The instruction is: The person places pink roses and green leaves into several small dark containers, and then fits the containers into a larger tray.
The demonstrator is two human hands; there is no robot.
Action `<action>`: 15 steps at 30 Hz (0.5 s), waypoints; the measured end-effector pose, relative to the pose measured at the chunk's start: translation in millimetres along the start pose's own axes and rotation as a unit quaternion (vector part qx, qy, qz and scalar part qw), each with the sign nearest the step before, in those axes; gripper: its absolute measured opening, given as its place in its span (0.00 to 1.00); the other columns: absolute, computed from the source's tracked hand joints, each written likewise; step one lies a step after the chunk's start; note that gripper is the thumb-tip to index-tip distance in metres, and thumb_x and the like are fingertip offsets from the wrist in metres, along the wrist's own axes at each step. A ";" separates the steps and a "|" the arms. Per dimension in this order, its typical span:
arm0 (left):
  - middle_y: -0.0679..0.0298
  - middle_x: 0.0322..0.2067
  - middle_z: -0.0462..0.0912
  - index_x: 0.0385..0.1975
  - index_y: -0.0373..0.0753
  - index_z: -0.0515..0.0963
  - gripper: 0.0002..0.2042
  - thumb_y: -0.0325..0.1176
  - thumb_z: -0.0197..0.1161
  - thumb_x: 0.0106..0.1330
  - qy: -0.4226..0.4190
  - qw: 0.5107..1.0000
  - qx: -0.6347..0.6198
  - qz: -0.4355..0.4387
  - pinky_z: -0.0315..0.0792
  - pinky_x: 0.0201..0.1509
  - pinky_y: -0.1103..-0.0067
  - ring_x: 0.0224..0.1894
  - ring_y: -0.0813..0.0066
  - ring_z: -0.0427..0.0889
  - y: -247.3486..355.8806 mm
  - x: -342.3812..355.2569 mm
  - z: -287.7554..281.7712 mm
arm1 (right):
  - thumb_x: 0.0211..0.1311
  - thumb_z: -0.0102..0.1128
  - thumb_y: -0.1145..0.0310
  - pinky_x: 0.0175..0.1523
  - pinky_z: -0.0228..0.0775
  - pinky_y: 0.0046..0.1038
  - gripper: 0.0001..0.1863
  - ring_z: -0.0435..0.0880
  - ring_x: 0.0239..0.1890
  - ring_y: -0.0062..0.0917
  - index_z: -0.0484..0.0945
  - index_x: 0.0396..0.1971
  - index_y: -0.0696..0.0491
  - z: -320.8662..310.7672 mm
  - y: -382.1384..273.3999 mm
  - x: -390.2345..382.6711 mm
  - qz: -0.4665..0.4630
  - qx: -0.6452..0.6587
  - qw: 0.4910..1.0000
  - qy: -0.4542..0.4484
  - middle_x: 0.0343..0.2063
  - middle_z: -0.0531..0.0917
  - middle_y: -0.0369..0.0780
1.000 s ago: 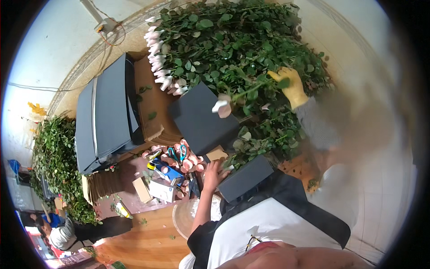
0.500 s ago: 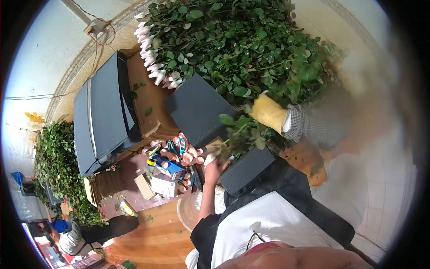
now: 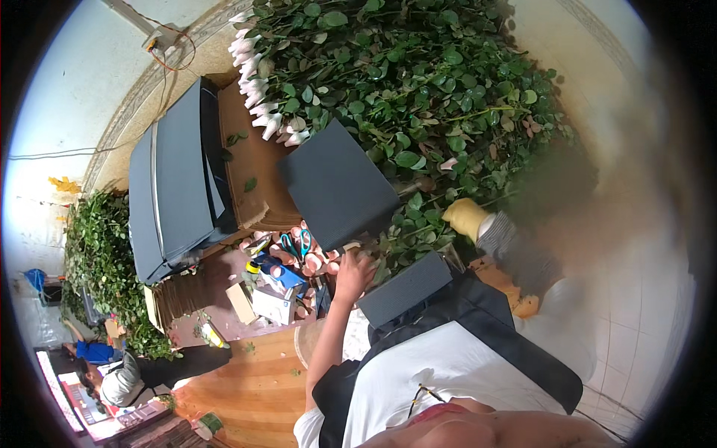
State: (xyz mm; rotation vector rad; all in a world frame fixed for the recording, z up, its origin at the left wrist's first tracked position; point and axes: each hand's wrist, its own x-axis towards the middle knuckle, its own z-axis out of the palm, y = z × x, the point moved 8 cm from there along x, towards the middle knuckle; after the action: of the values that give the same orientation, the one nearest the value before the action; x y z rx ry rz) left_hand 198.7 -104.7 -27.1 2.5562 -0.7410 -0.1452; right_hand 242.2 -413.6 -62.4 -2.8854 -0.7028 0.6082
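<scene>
My bare left hand [image 3: 355,276] is closed at the near lower corner of a tilted dark grey panel [image 3: 340,183], its fingers curled down. A pale thing shows at its fingertips, too small to name. My right hand, in a yellow glove [image 3: 467,219], is closed at the right end of leafy green rose stems [image 3: 415,228]; what lies in its fingers is hidden. These stems lie between the tilted panel and a lower dark grey panel [image 3: 407,291] in front of my body. Beyond both hands lies a large heap of leafy roses [image 3: 418,82] with pale, wrapped heads [image 3: 254,93] at its left.
Blue-handled scissors [image 3: 297,243], a white box [image 3: 273,306] and several pinkish round pieces lie left of my left hand. A strapped stack of dark grey sheets [image 3: 175,175] stands behind them. Another person [image 3: 123,381] is at the far lower left, near more foliage [image 3: 112,269].
The leafy stems have come down between the panels. My left hand has moved slightly up toward the tilted panel; my gloved right hand has moved right and down.
</scene>
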 end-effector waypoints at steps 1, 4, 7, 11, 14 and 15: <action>0.47 0.52 0.70 0.42 0.41 0.78 0.14 0.33 0.68 0.55 0.013 1.000 0.009 -0.008 0.71 0.55 0.60 0.52 0.45 0.72 -7.0 -5.3 4.0 | 0.58 0.59 0.65 0.54 0.74 0.40 0.18 0.83 0.48 0.39 0.82 0.49 0.50 -24.1 -4.1 3.9 0.037 0.032 0.993 -0.104 0.45 0.85 0.44; 0.46 0.51 0.69 0.45 0.41 0.78 0.15 0.28 0.65 0.56 0.023 0.999 -0.018 -0.032 0.71 0.54 0.59 0.51 0.44 0.72 0.4 -2.1 1.4 | 0.61 0.56 0.63 0.52 0.75 0.41 0.18 0.83 0.45 0.41 0.80 0.51 0.48 -144.8 3.8 8.6 0.002 0.090 0.994 0.061 0.42 0.85 0.44; 0.45 0.54 0.68 0.46 0.40 0.76 0.18 0.26 0.66 0.54 0.077 0.995 -0.054 -0.042 0.70 0.56 0.60 0.53 0.44 0.71 -2.4 -10.7 1.5 | 0.65 0.57 0.69 0.50 0.75 0.40 0.19 0.82 0.41 0.37 0.76 0.56 0.50 -238.9 12.5 54.6 -0.043 0.101 0.944 0.312 0.36 0.84 0.45; 0.46 0.53 0.68 0.47 0.40 0.74 0.20 0.26 0.67 0.53 0.063 0.996 -0.045 -0.049 0.71 0.54 0.59 0.53 0.44 0.71 3.2 -14.2 -6.9 | 0.63 0.57 0.72 0.58 0.71 0.35 0.21 0.81 0.49 0.34 0.74 0.57 0.50 -275.3 18.0 146.2 -0.048 -0.083 0.871 0.482 0.43 0.83 0.42; 0.46 0.52 0.69 0.47 0.40 0.74 0.20 0.26 0.67 0.53 0.012 0.997 -0.061 -0.047 0.71 0.54 0.58 0.52 0.44 0.71 4.8 5.8 -3.4 | 0.63 0.58 0.72 0.55 0.75 0.39 0.22 0.81 0.53 0.40 0.76 0.58 0.51 -194.7 106.4 235.4 0.141 -0.048 0.986 0.077 0.53 0.82 0.45; 0.47 0.51 0.69 0.47 0.40 0.75 0.19 0.27 0.67 0.53 0.015 0.997 -0.067 -0.042 0.71 0.54 0.58 0.53 0.43 0.71 8.1 9.3 -5.6 | 0.62 0.58 0.72 0.55 0.76 0.39 0.22 0.82 0.53 0.39 0.77 0.57 0.51 -200.7 119.0 241.8 0.158 -0.029 0.985 0.068 0.54 0.81 0.44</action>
State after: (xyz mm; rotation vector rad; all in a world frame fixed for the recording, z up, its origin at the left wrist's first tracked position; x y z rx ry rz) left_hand 204.0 -113.4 -18.1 2.4568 -0.5926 -0.1763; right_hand 570.0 -409.9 11.6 -3.0825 -0.2479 0.4196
